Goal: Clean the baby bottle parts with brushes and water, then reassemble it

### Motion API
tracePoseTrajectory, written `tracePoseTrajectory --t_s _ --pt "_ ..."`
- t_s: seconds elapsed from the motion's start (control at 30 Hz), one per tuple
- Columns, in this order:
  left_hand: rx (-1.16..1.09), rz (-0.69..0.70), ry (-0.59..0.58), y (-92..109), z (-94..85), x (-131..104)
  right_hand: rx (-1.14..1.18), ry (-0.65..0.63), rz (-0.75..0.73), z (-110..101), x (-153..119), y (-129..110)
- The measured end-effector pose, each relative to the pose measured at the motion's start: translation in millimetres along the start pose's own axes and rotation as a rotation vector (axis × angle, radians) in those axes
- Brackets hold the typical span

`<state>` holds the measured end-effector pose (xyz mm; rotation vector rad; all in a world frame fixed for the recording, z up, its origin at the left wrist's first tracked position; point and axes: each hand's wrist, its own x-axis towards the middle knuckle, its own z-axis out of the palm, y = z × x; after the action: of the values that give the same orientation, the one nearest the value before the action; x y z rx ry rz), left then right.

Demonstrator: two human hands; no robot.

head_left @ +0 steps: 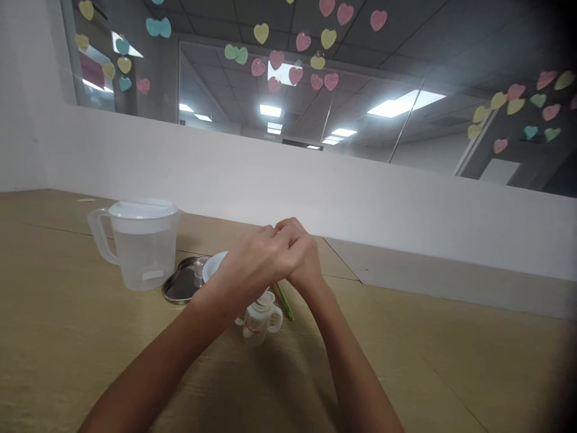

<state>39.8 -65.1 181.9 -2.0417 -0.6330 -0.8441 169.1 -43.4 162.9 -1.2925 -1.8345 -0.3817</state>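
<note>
My left hand (255, 258) and my right hand (301, 245) meet in front of me, above the table, one against the other. Fingers on both are curled in, and anything between them is hidden. Just below stands a small clear feeding cup (256, 328) with a white top, a side handle and red print. Beside it, partly behind my right hand, a thin green stick-like thing (285, 304) slants down. My left hand covers part of a white bowl (211, 268).
Left of the bowl lies a steel kidney-shaped tray (174, 293) with a small clear cup (199, 270) at it. A lidded plastic jug (146, 258) holding clear liquid stands farther left on the wooden table (67, 313). Behind rise a white wall (252, 174) and a window with heart-shaped notes.
</note>
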Motion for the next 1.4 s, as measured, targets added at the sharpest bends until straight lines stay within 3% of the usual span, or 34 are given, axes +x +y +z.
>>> tracePoseTrajectory --t_s 0.2,0.4,0.6,0.77,0.93,1.0,1.07,1.23,1.3,1.4 --pt "-0.088 0.006 0.009 -10 2.5 -7 0.008 -0.027 -0.139 -2 2 10" --pt "-0.481 -0.017 -0.026 -35 6.4 -14 0.095 -0.209 -0.227 -10 -5 8" --pt "-0.759 -0.112 -0.114 -46 -2.2 -15 0.154 -0.367 -0.192 -23 -11 -7" --pt "-0.843 -0.234 -0.257 -43 -1.4 -14 0.118 -0.399 -0.187 -24 -10 -10" --pt "-0.886 -0.335 -0.346 -50 5.2 -21 -0.117 -0.347 -0.073 -20 -7 -1" --pt "-0.943 -0.368 -0.387 -56 13.0 -23 -0.114 -0.374 -0.076 -23 -7 2" --pt "-1.051 -0.373 -0.498 -62 28.1 -25 -0.048 -0.438 -0.112 -29 -6 5" --pt "-1.265 -0.139 -0.997 -64 86.6 -28 0.074 -0.627 -0.132 -36 -6 9" --pt "-1.263 -0.047 -1.066 -58 105.0 -29 0.089 -0.720 -0.126 -33 -5 11" --pt "-1.282 -0.027 -1.096 -46 116.7 -28 0.105 -0.814 -0.104 -25 -4 13"
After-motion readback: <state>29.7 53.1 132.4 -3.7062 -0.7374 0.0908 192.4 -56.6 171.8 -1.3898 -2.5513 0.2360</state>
